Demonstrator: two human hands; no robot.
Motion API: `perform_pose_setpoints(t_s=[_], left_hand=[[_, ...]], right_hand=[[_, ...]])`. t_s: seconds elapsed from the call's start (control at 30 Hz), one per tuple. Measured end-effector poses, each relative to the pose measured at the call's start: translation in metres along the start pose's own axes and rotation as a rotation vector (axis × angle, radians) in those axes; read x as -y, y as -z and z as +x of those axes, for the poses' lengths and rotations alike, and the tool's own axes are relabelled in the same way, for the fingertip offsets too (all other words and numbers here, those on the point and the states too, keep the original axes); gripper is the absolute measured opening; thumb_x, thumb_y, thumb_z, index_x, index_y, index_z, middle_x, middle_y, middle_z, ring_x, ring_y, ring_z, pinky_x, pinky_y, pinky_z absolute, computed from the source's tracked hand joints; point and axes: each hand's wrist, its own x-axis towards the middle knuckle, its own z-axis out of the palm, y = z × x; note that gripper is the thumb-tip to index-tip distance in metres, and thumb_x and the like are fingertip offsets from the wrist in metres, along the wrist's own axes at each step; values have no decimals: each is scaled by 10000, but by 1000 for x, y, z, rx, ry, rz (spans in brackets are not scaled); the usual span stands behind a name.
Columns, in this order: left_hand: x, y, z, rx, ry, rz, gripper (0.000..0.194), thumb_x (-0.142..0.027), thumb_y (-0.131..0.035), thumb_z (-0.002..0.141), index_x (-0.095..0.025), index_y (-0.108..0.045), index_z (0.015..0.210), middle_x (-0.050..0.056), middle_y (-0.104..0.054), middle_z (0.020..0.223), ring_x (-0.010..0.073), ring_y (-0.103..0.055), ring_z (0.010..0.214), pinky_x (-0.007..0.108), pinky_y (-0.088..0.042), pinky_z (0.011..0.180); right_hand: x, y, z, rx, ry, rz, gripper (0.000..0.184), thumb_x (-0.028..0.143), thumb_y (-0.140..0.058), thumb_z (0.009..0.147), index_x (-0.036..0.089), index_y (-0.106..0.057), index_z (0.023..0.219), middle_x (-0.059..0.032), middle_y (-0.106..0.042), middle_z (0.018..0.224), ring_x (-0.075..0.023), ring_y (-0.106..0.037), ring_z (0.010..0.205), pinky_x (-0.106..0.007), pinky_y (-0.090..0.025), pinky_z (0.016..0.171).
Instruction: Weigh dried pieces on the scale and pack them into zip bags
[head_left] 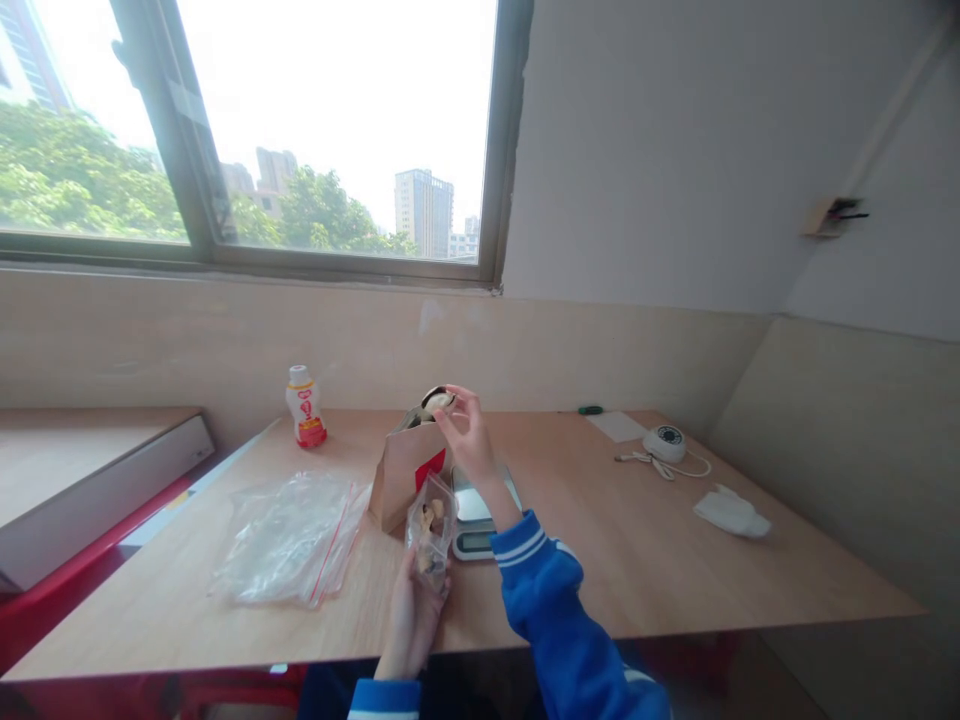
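Pale wood-grained tabletop [600, 580] stretches away from the person towards a tiled wall beneath a window. Nearest, the left hand [420, 605] is closed around the lower part of a small clear plastic bag [433, 535] holding pale brown, dried-looking pieces. Gripping it low seems to leave its upper end unobstructed; whether that end is open, I cannot tell. Its long axis runs roughly upright, the top pointing up and away from the person.

Just right of this bag lies a flat white scale with a silvery platform [471, 505], its display facing the person, presumably for easy reading. Left of the bag, clear resealable bags with a red stripe [292, 540] lie flat in a loose pile.

Beyond, a brown paper bag with a red patch [401, 470] stands with its opening upward, probably so that its contents stay reachable. At that opening the right hand [465, 430], well apart from the left, pinches a pale, rounded piece with a dark edge [437, 402] between its fingertips. Farther back stands a white-and-red plastic bottle [307, 408], upright on its base.
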Motion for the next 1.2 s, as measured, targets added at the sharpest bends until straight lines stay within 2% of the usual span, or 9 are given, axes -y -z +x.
perform_pose_setpoints(t_s=[0.13, 0.33, 0.43, 0.57, 0.63, 0.73, 0.83, 0.93, 1.2], left_hand=[[0, -2, 1, -19, 29, -22, 298, -217, -462, 890, -174, -539, 1175, 56, -692, 809, 128, -614, 535, 220, -483, 472], [-1, -7, -1, -16, 12, -10, 271, -214, -449, 901, -152, -554, 1143, 67, -692, 817, 132, -616, 548, 231, -496, 488], [-2, -8, -3, -33, 8, 5, 295, -213, -442, 904, -171, -544, 1178, 63, -697, 852, 127, -618, 550, 224, -490, 477], [-2, -9, -4, -49, 21, 19, 298, -210, -446, 905, -178, -561, 1179, 65, -706, 913, 120, -633, 584, 207, -488, 481], [-1, -10, -4, -28, 15, 20, 288, -203, -472, 895, -164, -587, 1157, 76, -708, 955, 134, -660, 670, 210, -514, 536], [0, -12, -4, 18, -39, 22, 283, -191, -513, 876, -163, -614, 1139, 88, -691, 1071, 169, -673, 873, 247, -552, 711], [2, -12, -5, 49, -100, 46, 300, -217, -537, 867, -171, -613, 1153, 93, -640, 1203, 194, -630, 1038, 286, -539, 835], [1, -11, -6, 80, -111, 63, 325, -250, -556, 858, -179, -606, 1171, 91, -611, 1256, 205, -599, 1106, 304, -521, 892], [-1, -10, -6, 127, -90, 44, 346, -254, -576, 847, -151, -614, 1175, 110, -656, 1187, 235, -598, 1117, 337, -493, 955]], right_hand=[[-12, -3, 2, 184, 83, -227, 252, 373, -480, 906, 249, -646, 1049, -40, -639, 1166, -201, -522, 1144, -395, -357, 1022], [-13, -3, 0, 278, 76, -312, 537, 449, -212, 978, 281, -721, 940, -11, -569, 1305, -208, -392, 1292, -437, -225, 1101], [-9, 3, -7, 165, 64, -163, 488, 444, -223, 974, 266, -668, 1064, -27, -556, 1310, -187, -431, 1260, -394, -271, 1086], [-14, 18, -37, -192, -133, -45, 380, 363, -287, 952, 192, -614, 1039, -72, -649, 1055, -184, -590, 975, -342, -451, 882], [-19, 26, -56, -101, -247, -91, 285, 321, -376, 913, 185, -625, 948, -60, -663, 932, -183, -610, 855, -322, -478, 787], [-24, 34, -78, 285, -305, -183, 211, 295, -514, 847, 191, -634, 985, -63, -667, 991, -198, -614, 912, -326, -476, 808], [-24, 38, -89, 491, -339, -197, 373, 293, -591, 810, 203, -564, 1171, -72, -661, 1062, -217, -609, 988, -352, -472, 848], [-23, 40, -94, 492, -377, -146, 534, 250, -631, 777, 213, -467, 1284, -73, -660, 1055, -221, -624, 974, -355, -494, 820], [-23, 47, -98, 386, -480, -92, 494, 212, -697, 701, 226, -554, 1174, -34, -646, 931, -213, -641, 891, -335, -526, 753]])
